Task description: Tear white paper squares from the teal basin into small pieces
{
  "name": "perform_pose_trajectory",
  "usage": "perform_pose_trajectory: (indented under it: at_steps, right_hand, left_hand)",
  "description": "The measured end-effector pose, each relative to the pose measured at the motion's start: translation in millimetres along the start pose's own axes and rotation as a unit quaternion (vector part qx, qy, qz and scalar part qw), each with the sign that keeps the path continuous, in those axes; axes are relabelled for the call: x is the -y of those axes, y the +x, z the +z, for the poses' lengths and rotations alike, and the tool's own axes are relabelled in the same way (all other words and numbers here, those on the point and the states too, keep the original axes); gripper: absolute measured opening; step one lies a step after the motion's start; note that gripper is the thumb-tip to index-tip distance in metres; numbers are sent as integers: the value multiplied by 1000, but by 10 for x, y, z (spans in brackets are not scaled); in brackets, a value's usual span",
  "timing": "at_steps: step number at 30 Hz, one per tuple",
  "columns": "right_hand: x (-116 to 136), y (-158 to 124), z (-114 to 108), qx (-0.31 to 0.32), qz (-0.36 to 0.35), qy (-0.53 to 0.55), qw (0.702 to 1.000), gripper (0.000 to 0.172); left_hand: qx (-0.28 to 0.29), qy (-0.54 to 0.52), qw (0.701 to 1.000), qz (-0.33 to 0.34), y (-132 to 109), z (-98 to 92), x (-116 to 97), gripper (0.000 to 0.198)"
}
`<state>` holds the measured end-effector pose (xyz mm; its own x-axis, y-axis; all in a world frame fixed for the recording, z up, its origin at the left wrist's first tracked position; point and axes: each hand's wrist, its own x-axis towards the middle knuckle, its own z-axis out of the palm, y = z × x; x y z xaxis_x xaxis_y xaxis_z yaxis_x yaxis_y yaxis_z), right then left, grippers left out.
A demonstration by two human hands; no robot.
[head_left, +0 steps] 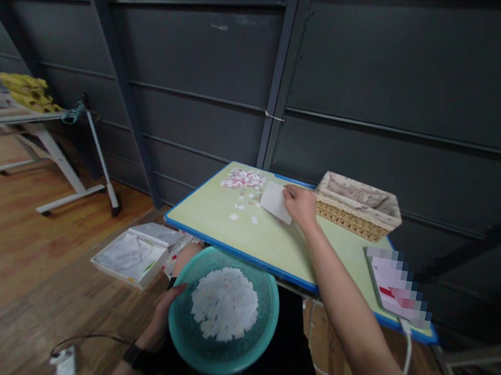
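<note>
My left hand [166, 313] grips the left rim of a teal plastic colander [271, 319], which rests over my lap below the table edge. A heap of small white paper-like pieces [226, 304] lies inside it. Above the pale green tabletop [206, 222], my right hand [300, 205] pinches the right side of a flat white card [274, 200], tilted against the surface. Left of the card several small white pieces [247, 207] are scattered. A pile of white and reddish pieces [245, 178] sits at the table's far left corner.
A fabric-lined wicker basket [355, 221] stands at the table's back right. A phone or tablet [394, 288] with a white cable [408, 348] lies at the right end. An open white box [136, 255] is on the floor, left. A dark panelled wall [203, 71] rises behind.
</note>
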<state>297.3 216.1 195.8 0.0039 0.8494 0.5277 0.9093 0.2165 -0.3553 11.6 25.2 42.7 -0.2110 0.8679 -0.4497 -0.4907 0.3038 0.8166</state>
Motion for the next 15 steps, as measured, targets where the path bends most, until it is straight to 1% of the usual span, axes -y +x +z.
perform_pose_trajectory:
  at_steps: [4,8,12,15]
  right_hand:
    - [-30,-34,-55,-20,-2,39,999,29]
    - [-44,-69,-53,-24,3,103,994,26]
    - [15,-97,15,-40,10,178,983,31]
    - [104,-114,98,-37,-2,204,978,33]
  left_hand:
    - [20,-10,1000,-17,-8,3,0,24]
    - [28,-14,999,-33,-23,3,-18,23]
    - [36,-24,999,-25,-27,12,-39,19]
    - [51,-31,998,-34,-17,7,-32,19]
